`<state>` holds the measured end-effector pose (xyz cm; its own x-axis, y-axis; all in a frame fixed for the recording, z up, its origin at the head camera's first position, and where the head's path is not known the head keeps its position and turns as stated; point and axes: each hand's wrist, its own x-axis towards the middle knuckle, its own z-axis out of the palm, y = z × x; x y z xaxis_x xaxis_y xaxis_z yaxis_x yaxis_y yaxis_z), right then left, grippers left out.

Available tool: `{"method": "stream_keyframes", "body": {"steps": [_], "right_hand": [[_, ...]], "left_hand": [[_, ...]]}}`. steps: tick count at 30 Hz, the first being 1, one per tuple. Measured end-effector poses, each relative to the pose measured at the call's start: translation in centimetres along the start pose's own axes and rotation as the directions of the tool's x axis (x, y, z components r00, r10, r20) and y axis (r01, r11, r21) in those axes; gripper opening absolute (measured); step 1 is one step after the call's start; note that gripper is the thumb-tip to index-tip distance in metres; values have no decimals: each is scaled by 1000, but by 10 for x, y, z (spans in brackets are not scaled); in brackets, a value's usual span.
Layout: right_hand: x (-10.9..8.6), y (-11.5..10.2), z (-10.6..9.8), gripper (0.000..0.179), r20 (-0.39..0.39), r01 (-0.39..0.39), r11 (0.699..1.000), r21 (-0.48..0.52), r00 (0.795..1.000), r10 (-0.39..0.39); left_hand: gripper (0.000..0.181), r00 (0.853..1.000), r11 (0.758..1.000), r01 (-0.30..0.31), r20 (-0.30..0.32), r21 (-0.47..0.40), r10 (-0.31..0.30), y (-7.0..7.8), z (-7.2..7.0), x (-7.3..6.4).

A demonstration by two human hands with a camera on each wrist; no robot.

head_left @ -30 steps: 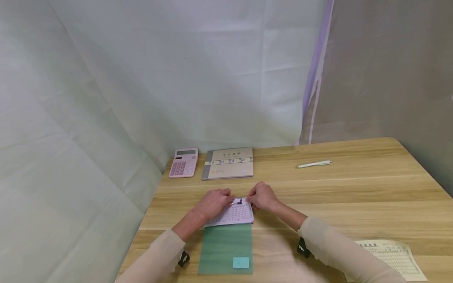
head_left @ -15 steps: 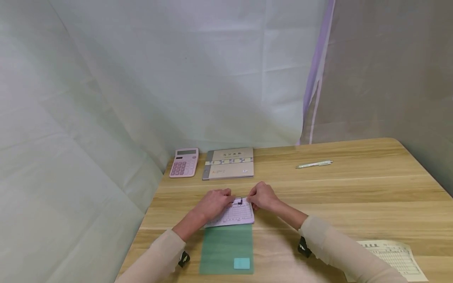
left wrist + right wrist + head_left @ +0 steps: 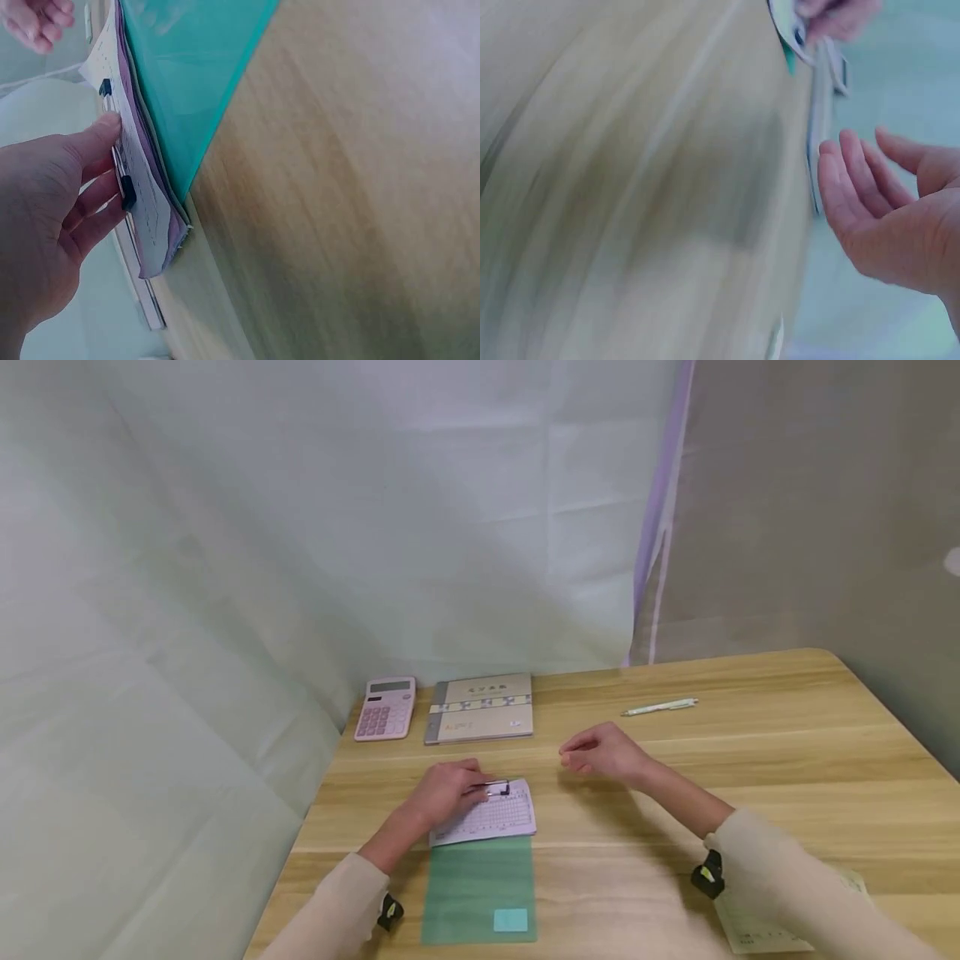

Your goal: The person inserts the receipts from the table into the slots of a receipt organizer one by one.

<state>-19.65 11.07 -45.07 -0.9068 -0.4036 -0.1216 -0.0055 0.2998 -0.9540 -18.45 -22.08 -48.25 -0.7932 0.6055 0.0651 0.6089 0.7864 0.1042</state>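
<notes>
My left hand (image 3: 444, 789) grips the metal clip (image 3: 504, 788) at the far end of a green see-through clipboard (image 3: 480, 885). A small pad of printed forms (image 3: 498, 816) lies under that clip, covering the board's upper part. In the left wrist view, the thumb of the left hand (image 3: 45, 202) presses the clip with its black corner pieces, and the fingers curl around its edge. My right hand (image 3: 606, 752) hovers over the table to the right of the pad, holding nothing. Its fingers are loosely bent in the right wrist view.
A pink calculator (image 3: 386, 708) and a beige-covered book (image 3: 480, 718) lie along the back left of the wooden table (image 3: 600, 877). Towards the back right is a pen (image 3: 660, 707). A loose printed sheet (image 3: 757, 931) is partly covered by the right sleeve (image 3: 795, 885).
My right hand has let go of the pad's upper right corner and moved right and away from it. The left hand has stayed at the clip.
</notes>
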Motion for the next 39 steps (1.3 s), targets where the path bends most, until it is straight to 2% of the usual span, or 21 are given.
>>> {"method": "stream_keyframes", "body": {"steps": [5,11,15,19,23,29,32,36,39], "right_hand": [[-33,4,-54,38,79,94,995,30,992,-96],[-87,18,-113,49,133,100,995,-16,986,-97],[-125,33,-144,50,160,86,995,-40,984,-79],[-158,58,-168,46,186,111,991,-72,978,-96],[-186,88,-185,41,171,114,986,-124,981,-92],[-217,117,-193,38,108,68,973,-220,993,-45],[-226,124,-193,35,90,75,970,-230,994,-55],[-232,132,-193,42,135,135,978,-158,984,-114],[-233,136,-191,39,146,147,976,-163,982,-123]], "left_hand": [[30,999,998,33,-15,-47,-33,-5,2,-1],[30,998,990,50,-31,-134,-55,-10,7,0],[30,996,966,76,-18,-249,-83,-14,10,-1],[31,994,933,106,4,-344,-111,-17,10,-1],[33,990,915,136,29,-381,-135,-18,11,-1],[32,990,910,142,35,-391,-140,-17,11,-1],[32,989,905,143,34,-401,-142,-16,10,-1],[32,986,891,163,46,-423,-158,-15,8,-1],[32,985,887,172,56,-428,-164,-14,8,-2]]}}
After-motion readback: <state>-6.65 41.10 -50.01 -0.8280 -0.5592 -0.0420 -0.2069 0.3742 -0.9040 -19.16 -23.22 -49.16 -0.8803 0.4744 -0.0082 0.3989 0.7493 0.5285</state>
